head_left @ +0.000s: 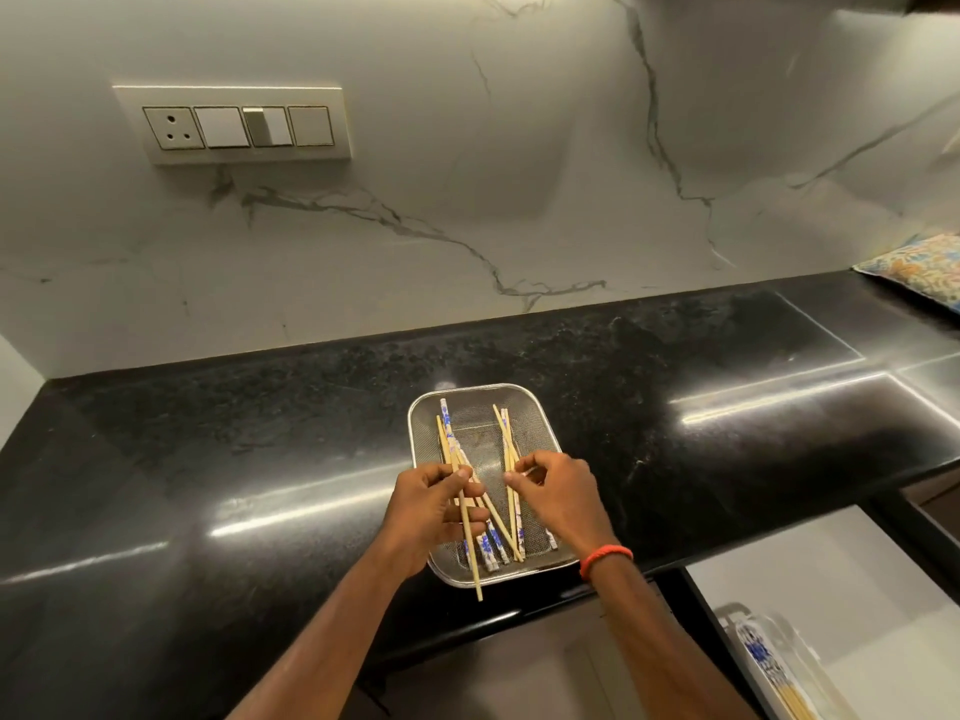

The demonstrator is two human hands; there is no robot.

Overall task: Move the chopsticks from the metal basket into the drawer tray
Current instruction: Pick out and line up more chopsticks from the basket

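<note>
Both hands work over the basket [540, 407] on the worktop [260, 459], the left hand [431, 506] clamped on one chopstick [470, 543], the right hand [558, 491] pinching another [510, 459]: the gathering step, calling next for a carry to the tray [795, 662] at lower right.

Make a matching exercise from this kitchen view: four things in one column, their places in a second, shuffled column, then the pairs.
Things:
1. metal basket
2. switch panel
3. drawer tray
4. red wristband

Places:
A. on the marble wall
B. on the right wrist
C. on the black counter, under both hands
D. in the open drawer, lower right

Pairs: 1-C, 2-A, 3-D, 4-B
</note>
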